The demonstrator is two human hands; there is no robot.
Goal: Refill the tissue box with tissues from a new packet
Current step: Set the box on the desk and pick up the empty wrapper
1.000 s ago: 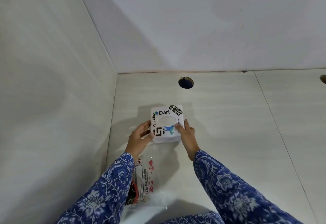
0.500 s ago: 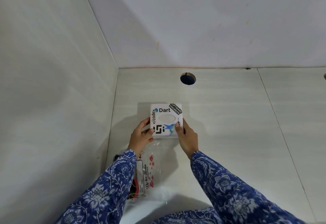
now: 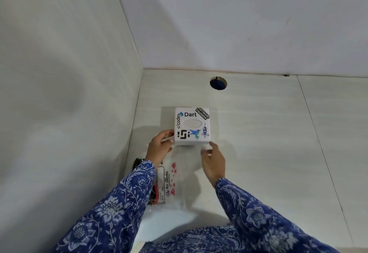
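The tissue box (image 3: 192,126) is a white cube with stickers and an oval slot on top, where white tissue shows. It stands on the pale counter (image 3: 268,143) near the left wall. My left hand (image 3: 160,150) touches the box's near left corner with its fingertips, without wrapping around it. My right hand (image 3: 213,162) is blurred and hovers just off the box's near right corner, fingers apart and empty. The clear plastic packet (image 3: 173,181), printed with red hearts, lies flat on the counter between my forearms. Its near end looks white.
A tiled wall (image 3: 69,93) rises close on the left and another wall (image 3: 239,24) stands behind the counter. A round hole (image 3: 218,83) is cut in the counter behind the box. Something small and dark (image 3: 137,162) pokes out under my left wrist.
My right hand has come off the box and drawn back toward me. My left hand has slid from the box's front to its left corner. The box stays in place.
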